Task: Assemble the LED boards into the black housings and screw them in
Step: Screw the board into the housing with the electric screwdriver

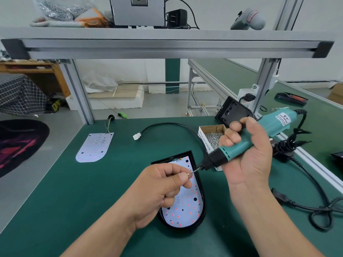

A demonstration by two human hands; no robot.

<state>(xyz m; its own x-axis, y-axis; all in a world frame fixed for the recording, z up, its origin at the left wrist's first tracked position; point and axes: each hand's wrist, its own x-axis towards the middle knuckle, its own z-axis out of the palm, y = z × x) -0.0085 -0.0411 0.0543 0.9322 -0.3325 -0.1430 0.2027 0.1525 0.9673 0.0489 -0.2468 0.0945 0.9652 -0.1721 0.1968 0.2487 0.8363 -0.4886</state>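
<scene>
LED board [185, 212] lies beneath the left hand [161, 186] pinching a screw [188, 174]; right hand [248, 156] grips the screwdriver [239, 148].

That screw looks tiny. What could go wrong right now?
The screw pinched in the left hand could slip away from the bit of the electric screwdriver and drop onto the LED board or the green table. The right hand holds the tool tilted, so the bit might jab the fingertips or scratch the board.
</scene>
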